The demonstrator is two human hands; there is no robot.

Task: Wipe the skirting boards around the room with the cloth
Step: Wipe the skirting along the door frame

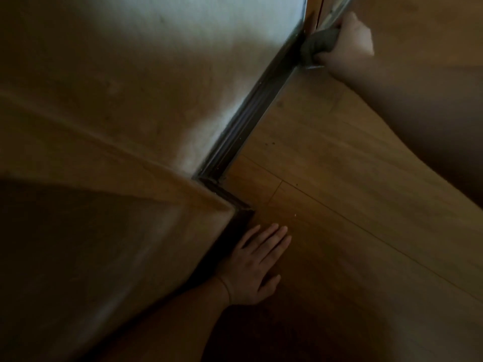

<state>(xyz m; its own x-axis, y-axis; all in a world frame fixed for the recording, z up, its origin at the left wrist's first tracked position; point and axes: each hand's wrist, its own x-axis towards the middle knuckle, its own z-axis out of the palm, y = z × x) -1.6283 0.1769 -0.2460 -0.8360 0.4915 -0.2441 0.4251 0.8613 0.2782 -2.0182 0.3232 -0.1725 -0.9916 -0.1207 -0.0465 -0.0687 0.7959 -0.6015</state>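
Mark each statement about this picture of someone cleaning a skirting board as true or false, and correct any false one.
1. The right hand grips a grey cloth against the dark skirting board. True.
2. The left hand holds a second cloth. False: it lies flat, fingers straight, on the wooden floor and holds nothing.
3. The cloth is at the far end of the skirting board, near a door frame. True.
4. The floor is carpeted. False: it is wood-look planks with visible joints.
5. The skirting board turns a corner near the left hand. True.
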